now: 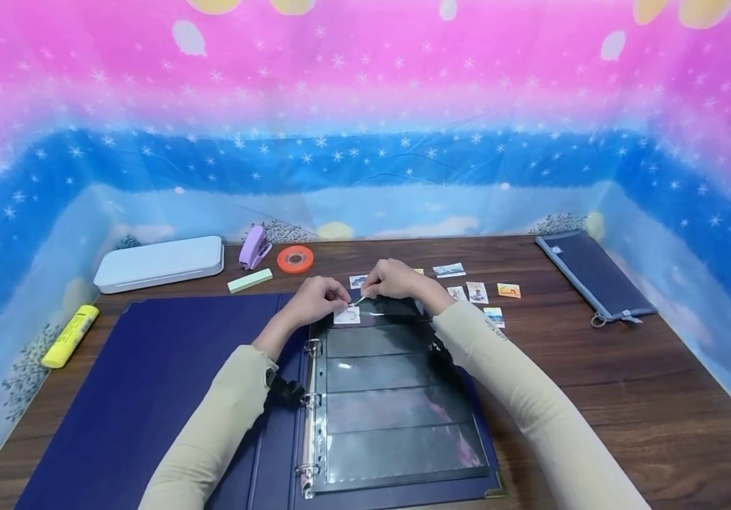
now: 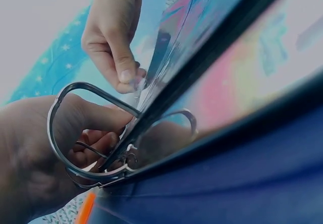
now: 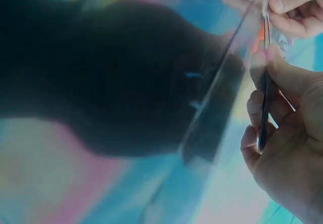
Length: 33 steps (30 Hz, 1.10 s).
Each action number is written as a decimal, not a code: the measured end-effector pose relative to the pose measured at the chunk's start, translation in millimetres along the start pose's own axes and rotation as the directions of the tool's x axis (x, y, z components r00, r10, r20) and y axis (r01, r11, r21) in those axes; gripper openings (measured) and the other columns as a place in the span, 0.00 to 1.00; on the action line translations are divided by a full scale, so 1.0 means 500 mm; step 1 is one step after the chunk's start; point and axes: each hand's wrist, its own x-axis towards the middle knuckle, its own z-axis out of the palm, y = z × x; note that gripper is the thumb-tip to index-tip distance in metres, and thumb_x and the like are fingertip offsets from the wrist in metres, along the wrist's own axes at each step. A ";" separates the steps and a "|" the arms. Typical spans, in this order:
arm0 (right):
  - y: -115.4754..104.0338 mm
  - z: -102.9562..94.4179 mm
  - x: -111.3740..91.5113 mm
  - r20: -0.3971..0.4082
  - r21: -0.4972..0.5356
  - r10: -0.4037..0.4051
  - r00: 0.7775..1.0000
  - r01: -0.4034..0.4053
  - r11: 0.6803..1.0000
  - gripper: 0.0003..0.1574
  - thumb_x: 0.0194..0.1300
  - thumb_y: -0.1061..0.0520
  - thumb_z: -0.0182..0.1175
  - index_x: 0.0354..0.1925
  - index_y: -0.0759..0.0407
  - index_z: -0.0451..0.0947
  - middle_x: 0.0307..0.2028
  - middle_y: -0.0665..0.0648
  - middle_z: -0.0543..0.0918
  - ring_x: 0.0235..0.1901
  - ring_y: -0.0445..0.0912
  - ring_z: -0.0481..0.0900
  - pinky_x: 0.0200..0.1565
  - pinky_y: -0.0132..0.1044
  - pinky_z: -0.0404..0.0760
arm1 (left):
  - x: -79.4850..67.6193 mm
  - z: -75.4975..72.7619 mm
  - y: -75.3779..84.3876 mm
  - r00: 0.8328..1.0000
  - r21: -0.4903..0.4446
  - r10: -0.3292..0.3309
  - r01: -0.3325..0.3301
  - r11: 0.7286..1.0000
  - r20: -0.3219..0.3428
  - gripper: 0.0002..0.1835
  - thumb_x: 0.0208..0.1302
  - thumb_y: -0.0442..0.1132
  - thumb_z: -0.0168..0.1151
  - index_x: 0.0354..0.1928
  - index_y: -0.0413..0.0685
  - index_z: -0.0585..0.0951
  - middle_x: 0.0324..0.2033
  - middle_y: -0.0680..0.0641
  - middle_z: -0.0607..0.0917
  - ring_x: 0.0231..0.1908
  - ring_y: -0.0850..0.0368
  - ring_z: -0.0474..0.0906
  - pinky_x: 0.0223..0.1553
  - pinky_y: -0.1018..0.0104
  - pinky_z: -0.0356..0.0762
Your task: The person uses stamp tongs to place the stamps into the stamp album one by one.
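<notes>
A navy ring binder (image 1: pixel 168 397) lies open, its clear pocket page (image 1: pixel 397 407) over the right cover. My right hand (image 1: pixel 394 278) pinches slim metal tweezers (image 3: pixel 266 93), whose prongs reach the page's top pocket. At that pocket's upper left edge, the thumb and fingers of my left hand (image 1: pixel 314 301) pinch the page, right by the tweezer tips. A small pale stamp (image 1: pixel 347 316) shows in the top row, just below my left fingertips. In the left wrist view a metal binder ring (image 2: pixel 53 118) stands in front of my left hand.
Several loose stamps (image 1: pixel 477 292) lie on the wooden table beyond my right forearm. Along the back stand a white case (image 1: pixel 160 264), a purple stapler (image 1: pixel 254 248) and orange tape (image 1: pixel 295 259). A yellow glue stick (image 1: pixel 70 337) is at left, a dark zip pouch (image 1: pixel 595 275) at right.
</notes>
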 end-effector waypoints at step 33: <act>0.089 -0.085 0.027 0.042 -0.127 0.151 0.988 -0.144 0.981 0.13 0.65 0.55 0.57 0.44 0.57 0.84 0.43 0.57 0.86 0.45 0.51 0.82 0.51 0.45 0.77 | -0.010 0.001 -0.009 0.999 -0.112 -0.022 0.025 0.993 0.027 0.05 0.58 0.32 0.62 0.37 0.41 0.83 0.31 0.43 0.83 0.29 0.60 0.76 0.35 0.69 0.73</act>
